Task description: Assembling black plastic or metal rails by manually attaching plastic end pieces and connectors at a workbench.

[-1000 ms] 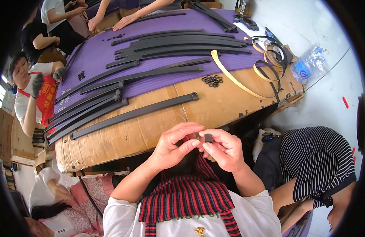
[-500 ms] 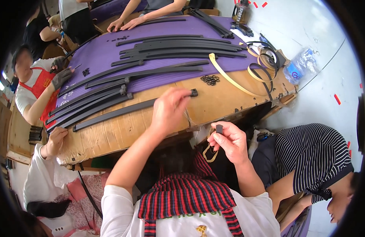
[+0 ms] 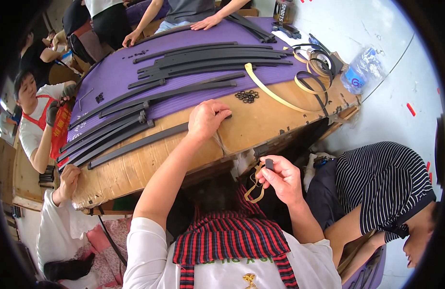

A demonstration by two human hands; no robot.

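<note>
My left hand [image 3: 208, 119] is closed with its fingertips at the right end of a long black bar [image 3: 140, 145] lying along the near edge of the cardboard-topped table. The hand covers most of that end. Lower and to the right, off the table's near edge, my right hand [image 3: 283, 179] pinches a small black rectangular piece [image 3: 269, 164] between thumb and fingers. A thin tan strip [image 3: 254, 196] hangs in a loop from the same hand. Beyond my left hand lies a small pile of black rings [image 3: 247, 97].
More black bars [image 3: 212, 61] lie across a purple mat [image 3: 116, 72]. At the right are coiled tan and black strips [image 3: 315, 72] and a clear plastic bottle [image 3: 362, 72]. Co-workers stand around the table; one in a striped shirt [image 3: 383, 188] bends close on my right.
My left hand has closed down onto the bar's end. My right hand moved slightly down, still holding the black piece. Across the table, a co-worker's hands moved apart.
</note>
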